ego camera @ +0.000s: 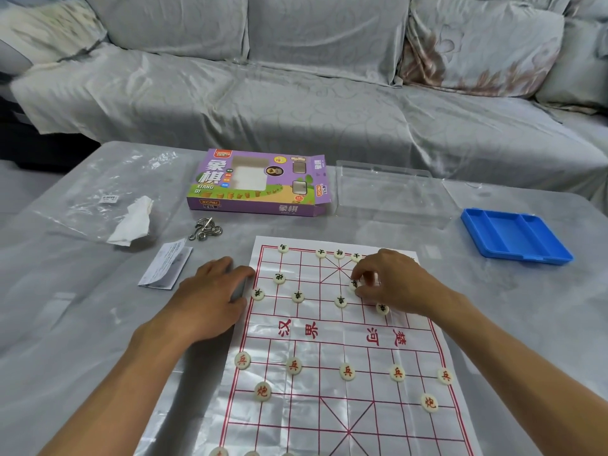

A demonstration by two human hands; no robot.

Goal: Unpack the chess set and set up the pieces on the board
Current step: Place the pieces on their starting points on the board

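Note:
A white paper xiangqi board (pixel 329 337) with red lines lies on the table in front of me. Several round white pieces with red characters (pixel 347 371) stand on its near half, and several with dark characters (pixel 297 296) on its far half. My right hand (pixel 391 284) hovers over the far right part of the board and pinches a dark-character piece (pixel 354 284) between thumb and fingers. My left hand (pixel 210 297) rests flat on the board's left edge, fingers straight. The purple chess box (pixel 260 182) lies behind the board.
A clear plastic lid (pixel 388 192) and a blue tray (pixel 515 236) lie at the back right. A plastic bag with a white tissue (pixel 131 222), metal rings (pixel 205 229) and a folded leaflet (pixel 167 266) lie at the left. A covered sofa (pixel 296 77) stands behind the table.

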